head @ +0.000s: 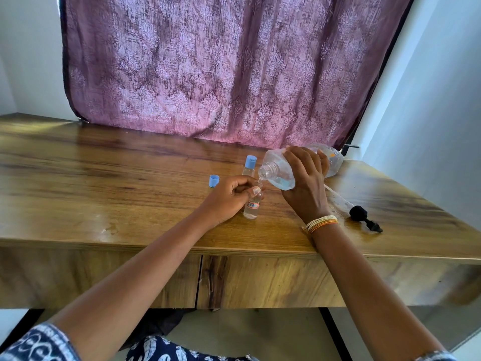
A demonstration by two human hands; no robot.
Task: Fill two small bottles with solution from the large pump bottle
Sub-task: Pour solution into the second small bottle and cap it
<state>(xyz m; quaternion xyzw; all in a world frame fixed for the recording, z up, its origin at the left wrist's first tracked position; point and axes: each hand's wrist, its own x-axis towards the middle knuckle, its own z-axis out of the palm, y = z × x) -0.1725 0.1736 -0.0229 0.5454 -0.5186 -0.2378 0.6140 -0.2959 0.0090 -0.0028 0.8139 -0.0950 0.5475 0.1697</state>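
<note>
My right hand grips the large clear bottle, tipped on its side with its open threaded neck pointing left and down. Clear liquid pools near the neck. My left hand holds a small uncapped bottle upright on the wooden table, its mouth right under the large bottle's neck. A thin trickle runs between them. A second small bottle with a blue cap stands just behind. A loose blue cap lies to the left. The black pump head with its tube lies on the table to the right.
The wooden table has a front edge close to my arms, with drawer fronts below. A purple patterned curtain hangs behind the table. A white wall stands at the right. A wet patch shines near the pump head.
</note>
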